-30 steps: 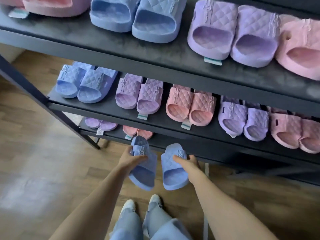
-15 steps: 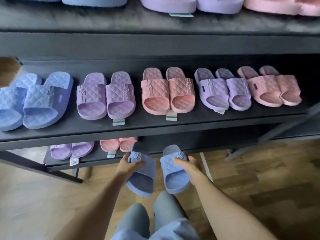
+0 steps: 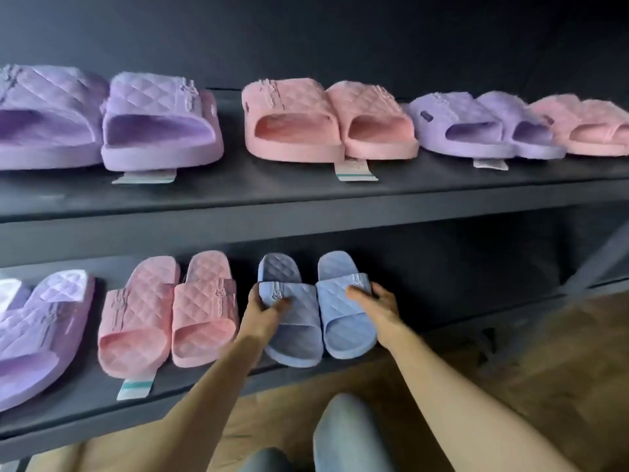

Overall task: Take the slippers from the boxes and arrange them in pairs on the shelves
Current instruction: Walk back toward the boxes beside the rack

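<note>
Two blue quilted slippers rest side by side on the lowest dark shelf, toes toward me. My left hand grips the strap of the left blue slipper. My right hand grips the strap of the right blue slipper. To their left on the same shelf lies a pink pair, then a purple pair. No box is in view.
The shelf above carries a purple pair, a pink pair, another purple pair and a pink pair. Right of the blue slippers the lowest shelf is bare. Wooden floor and my knee lie below.
My view has dropped low and close to the shelves. Both hands have carried the blue slippers forward from in front of the lowest shelf onto it, beside the pink pair.
</note>
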